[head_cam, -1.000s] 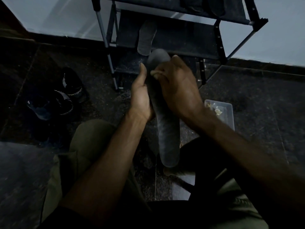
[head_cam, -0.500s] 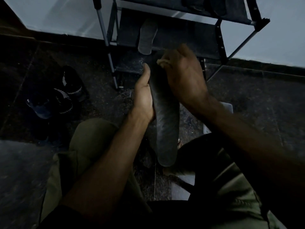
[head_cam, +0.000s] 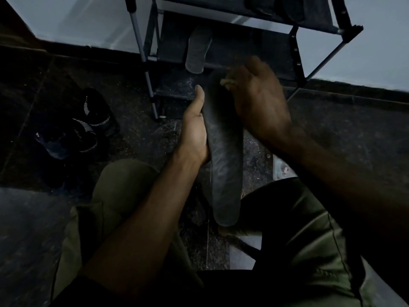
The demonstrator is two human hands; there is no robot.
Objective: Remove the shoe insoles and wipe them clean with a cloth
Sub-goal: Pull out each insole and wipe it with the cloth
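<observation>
At the far left, a pair of dark shoes (head_cam: 75, 131) with pale stripes lies on the dark floor (head_cam: 33, 229), well apart from the hands. Right of them stands a metal shoe rack (head_cam: 152, 94) against the pale wall (head_cam: 73, 21), and a second insole (head_cam: 197, 52), grey, lies on its middle shelf with one end hanging over the front edge.

The left hand (head_cam: 194, 131) holds the dark insole (head_cam: 223, 151) from its left side: the thumb lies straight up along the edge, the palm cups the underside, and the remaining fingers are hidden behind it, so the grip reads as a clasp around the insole's edge. The insole stands nearly upright in front of the person, above the gap between the knees, its far end tipped toward the rack and its near end hanging free above the floor, touching nothing there that I can see.

The right hand (head_cam: 259, 103) is curled at the insole's upper end, pinching a small pale cloth (head_cam: 228, 82) that pokes out between the fingers and presses against the insole's surface. The hand is motion-blurred.

Just right of the insole, a clear plastic container (head_cam: 281, 169) sits on the floor, partly hidden by the right forearm. Olive trousers (head_cam: 115, 196) cover both knees below.
</observation>
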